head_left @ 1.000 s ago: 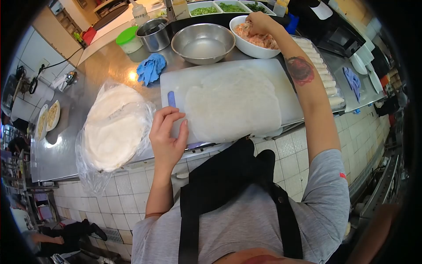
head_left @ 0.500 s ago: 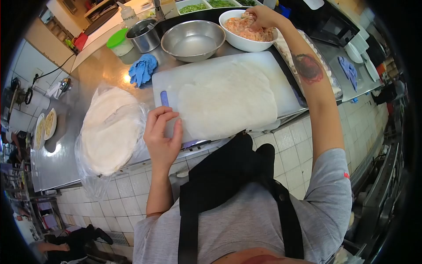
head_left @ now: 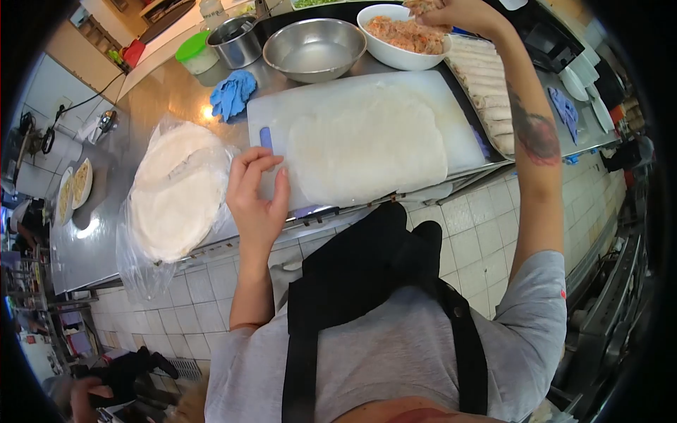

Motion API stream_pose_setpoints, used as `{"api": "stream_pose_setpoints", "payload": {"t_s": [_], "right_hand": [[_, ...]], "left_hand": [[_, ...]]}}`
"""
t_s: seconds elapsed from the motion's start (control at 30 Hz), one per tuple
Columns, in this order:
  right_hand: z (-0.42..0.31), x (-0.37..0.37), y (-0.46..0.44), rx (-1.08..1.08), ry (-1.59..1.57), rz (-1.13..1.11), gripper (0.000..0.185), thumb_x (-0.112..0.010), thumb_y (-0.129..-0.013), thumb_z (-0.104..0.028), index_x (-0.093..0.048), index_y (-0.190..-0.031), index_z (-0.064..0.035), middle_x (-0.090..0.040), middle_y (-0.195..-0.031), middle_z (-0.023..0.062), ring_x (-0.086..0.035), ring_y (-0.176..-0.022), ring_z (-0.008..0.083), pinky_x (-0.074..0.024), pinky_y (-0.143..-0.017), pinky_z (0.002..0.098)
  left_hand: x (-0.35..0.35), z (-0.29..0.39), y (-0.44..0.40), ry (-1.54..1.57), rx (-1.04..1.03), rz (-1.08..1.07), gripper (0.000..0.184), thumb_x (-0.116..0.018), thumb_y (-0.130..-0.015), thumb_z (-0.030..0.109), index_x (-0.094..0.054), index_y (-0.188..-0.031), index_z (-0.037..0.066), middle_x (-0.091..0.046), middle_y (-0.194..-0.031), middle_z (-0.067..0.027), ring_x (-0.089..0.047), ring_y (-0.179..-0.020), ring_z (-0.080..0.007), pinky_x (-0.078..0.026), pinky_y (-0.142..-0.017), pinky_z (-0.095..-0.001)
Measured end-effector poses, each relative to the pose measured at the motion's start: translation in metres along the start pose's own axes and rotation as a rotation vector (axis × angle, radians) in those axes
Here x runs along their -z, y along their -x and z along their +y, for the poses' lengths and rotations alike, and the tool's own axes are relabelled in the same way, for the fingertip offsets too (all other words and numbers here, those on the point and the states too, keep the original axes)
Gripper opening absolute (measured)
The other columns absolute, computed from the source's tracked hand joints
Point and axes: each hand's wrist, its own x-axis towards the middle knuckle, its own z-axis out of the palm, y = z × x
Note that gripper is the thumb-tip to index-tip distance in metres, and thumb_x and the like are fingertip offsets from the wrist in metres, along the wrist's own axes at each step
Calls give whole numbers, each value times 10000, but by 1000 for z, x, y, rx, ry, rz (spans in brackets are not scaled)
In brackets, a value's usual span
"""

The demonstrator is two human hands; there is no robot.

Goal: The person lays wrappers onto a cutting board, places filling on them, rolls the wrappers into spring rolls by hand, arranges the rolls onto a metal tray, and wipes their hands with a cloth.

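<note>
A flat rectangular sheet of pale dough (head_left: 367, 144) lies on the white cutting board (head_left: 462, 144). My left hand (head_left: 255, 197) is at the board's left edge, with its fingers curved, the thumb apart and nothing held. Over the right rim of a white bowl (head_left: 377, 51) is my right hand (head_left: 455, 15), its fingers closed on a clump of minced filling (head_left: 422, 5). More orange-pink minced filling (head_left: 409, 37) fills the bowl below. Round dough sheets (head_left: 176, 211) in clear plastic lie left of my left hand.
A steel bowl (head_left: 315, 49), a steel pot (head_left: 235, 44), a green-lidded tub (head_left: 194, 53) and a blue cloth (head_left: 233, 95) stand behind the board. Pale rolls fill a tray (head_left: 483, 92) at right. Two filled dishes (head_left: 82, 185) are far left. Another person (head_left: 106, 384) is at lower left.
My right hand has lifted out of the filling with a clump and moved up and right. The rolls in the tray show more. My left hand stays by the board.
</note>
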Motion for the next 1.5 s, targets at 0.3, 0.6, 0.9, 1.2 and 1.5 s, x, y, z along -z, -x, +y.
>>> {"api": "stream_pose_setpoints", "payload": {"t_s": [0.3,0.6,0.9,1.2,1.5], "right_hand": [[-78,-121,104,361,-138,-338,497,-810,-724,-79,-632,-1186,-47,-667,-1086,118,-667,-873,234,-566,-767,333],[-91,-166,168,390,-106,407,269,-763,-800,-133,-710,-1038,-19,-706,-1023,99,-692,-948,293,-557,-803,370],[-80,-180,172,338,-148,331,181,-797,-746,-118,-714,-889,-44,-659,-997,78,-621,-973,269,-500,-856,367],[-80,-156,158,247,-377,232,389,-821,-709,-131,-667,-1054,-42,-605,-1097,144,-591,-1018,344,-495,-890,416],[-70,-161,156,264,-223,54,301,-763,-771,-102,-700,-1051,-9,-659,-999,113,-631,-978,312,-517,-860,394]], "left_hand": [[-21,43,-21,181,-67,-259,338,-725,-804,-7,-687,-1140,8,-683,-1184,-156,-654,-1107,-283,-489,-974,-354],[-41,40,-11,233,40,-350,162,-774,-762,12,-733,-919,11,-723,-950,-95,-694,-901,-246,-564,-727,-322],[-35,39,-16,133,45,-420,256,-828,-693,37,-724,-926,24,-691,-1101,-130,-683,-983,-248,-541,-816,-336],[-51,35,-27,146,-19,-573,451,-848,-685,110,-709,-1106,31,-704,-1043,-135,-681,-973,-278,-526,-846,-333],[-50,44,-24,31,111,-539,334,-780,-708,31,-739,-1039,56,-706,-888,-115,-664,-825,-274,-523,-721,-359]]}}
